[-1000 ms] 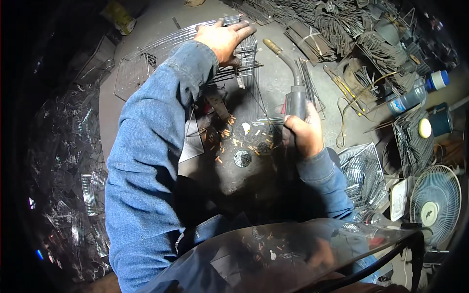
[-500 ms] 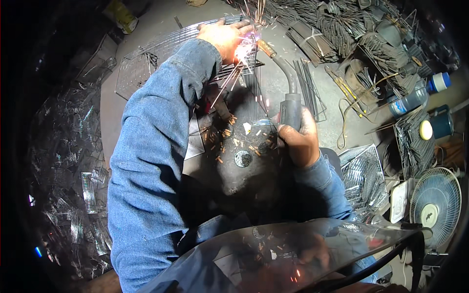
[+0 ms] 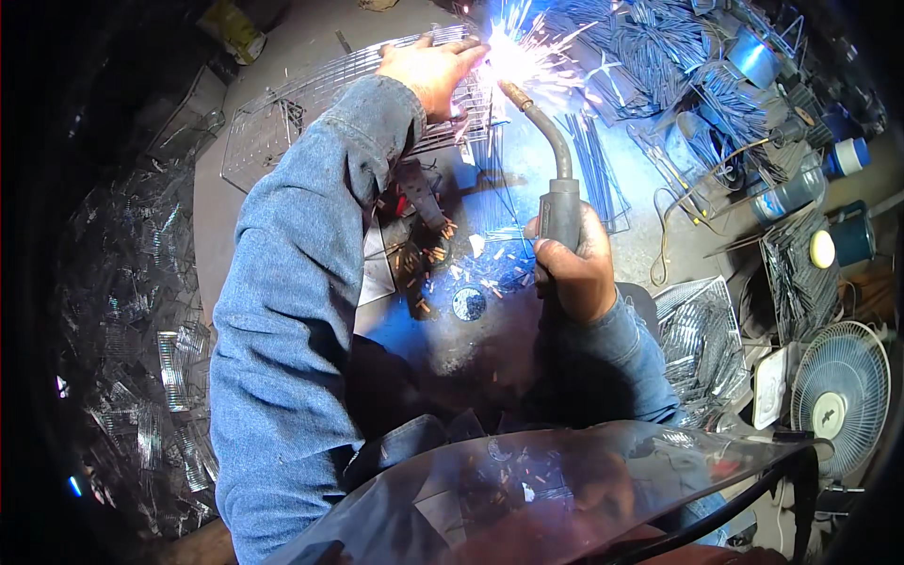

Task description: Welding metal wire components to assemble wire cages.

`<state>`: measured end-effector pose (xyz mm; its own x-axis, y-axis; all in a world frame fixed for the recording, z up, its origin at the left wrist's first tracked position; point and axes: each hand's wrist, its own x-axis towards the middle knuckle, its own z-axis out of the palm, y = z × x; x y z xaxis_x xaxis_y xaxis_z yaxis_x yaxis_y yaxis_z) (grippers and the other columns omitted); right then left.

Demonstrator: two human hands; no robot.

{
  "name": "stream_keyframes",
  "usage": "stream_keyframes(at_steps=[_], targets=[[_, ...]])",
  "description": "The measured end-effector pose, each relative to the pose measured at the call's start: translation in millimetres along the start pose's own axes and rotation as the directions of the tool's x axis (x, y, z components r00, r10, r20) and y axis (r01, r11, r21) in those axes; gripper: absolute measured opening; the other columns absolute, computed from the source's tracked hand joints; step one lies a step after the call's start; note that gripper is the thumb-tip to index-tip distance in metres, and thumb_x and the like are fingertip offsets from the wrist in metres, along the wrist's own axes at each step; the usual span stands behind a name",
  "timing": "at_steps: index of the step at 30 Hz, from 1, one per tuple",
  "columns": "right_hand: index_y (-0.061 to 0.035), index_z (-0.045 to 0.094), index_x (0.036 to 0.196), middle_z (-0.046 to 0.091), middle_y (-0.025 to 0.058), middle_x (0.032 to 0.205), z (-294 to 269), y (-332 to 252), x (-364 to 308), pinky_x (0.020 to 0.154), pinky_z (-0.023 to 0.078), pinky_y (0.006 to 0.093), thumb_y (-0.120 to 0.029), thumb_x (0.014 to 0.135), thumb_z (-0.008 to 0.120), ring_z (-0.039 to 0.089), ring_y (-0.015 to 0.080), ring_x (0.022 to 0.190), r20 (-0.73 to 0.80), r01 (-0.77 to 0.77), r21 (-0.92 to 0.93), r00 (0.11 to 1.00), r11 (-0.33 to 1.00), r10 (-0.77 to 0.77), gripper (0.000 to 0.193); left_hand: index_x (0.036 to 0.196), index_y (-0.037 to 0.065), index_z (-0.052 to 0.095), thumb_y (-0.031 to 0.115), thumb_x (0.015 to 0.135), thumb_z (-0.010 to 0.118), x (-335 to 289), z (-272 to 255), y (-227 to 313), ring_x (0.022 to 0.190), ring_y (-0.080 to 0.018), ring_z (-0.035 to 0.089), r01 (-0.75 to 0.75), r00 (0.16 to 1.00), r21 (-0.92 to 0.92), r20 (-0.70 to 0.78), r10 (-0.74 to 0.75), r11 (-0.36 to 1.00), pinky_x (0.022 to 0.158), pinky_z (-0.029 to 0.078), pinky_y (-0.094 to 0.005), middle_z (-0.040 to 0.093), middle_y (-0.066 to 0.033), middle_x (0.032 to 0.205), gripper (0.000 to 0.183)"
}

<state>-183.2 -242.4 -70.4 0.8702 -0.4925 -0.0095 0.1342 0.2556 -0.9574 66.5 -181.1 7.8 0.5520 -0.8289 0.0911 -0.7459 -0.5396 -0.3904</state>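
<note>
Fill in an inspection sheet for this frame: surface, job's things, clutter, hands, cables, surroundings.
Surface: grey bench, lit blue by the arc.
Job's things: wire grid flat on the bench; torch with its tip at the grid's right edge, sparks flying there.
Clutter: small metal scraps and a round disc in mid-bench; wire bundles at upper right.
Hands: left hand pressing flat on the grid beside the sparks; right hand gripping the torch handle.
Cables: thin lead looping right of the torch.
Surroundings: fan at right, wire frames piled at left, clear visor at the bottom.
</note>
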Motion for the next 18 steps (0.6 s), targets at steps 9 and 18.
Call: stream_keyframes(at_steps=[9, 18], targets=[[0.0014, 0.048, 0.109, 0.06, 0.0096, 0.09, -18, -4, 9, 0.058, 0.045, 0.0255, -0.007, 0.072, 0.055, 0.053, 0.0122, 0.064, 0.075, -0.066, 0.164, 0.996, 0.984, 0.055, 0.039, 0.139, 0.022, 0.03, 0.038, 0.065, 0.078, -2, 5, -5, 0.129, -0.0318, 0.037, 0.019, 1.0, -0.114, -0.015, -0.021, 0.993, 0.09, 0.037, -0.0636, 0.036, -0.003, 0.142, 0.09], [-0.0001, 0.05, 0.099, 0.047, 0.0031, 0.057, -25, 19, 3, 0.041, 0.039, 0.0269, -0.015, 0.076, 0.055, 0.045, 0.0129, 0.046, 0.037, -0.334, 0.277, 0.941, 0.901, 0.337, 0.027, 0.13, 0.006, 0.039, 0.04, 0.067, 0.073, 1, 5, -9, 0.112, -0.032, 0.052, -0.06, 0.996, -0.092, -0.068, 0.054, 0.994, 0.091, 0.045, -0.0397, 0.052, -0.0166, 0.123, 0.079]])
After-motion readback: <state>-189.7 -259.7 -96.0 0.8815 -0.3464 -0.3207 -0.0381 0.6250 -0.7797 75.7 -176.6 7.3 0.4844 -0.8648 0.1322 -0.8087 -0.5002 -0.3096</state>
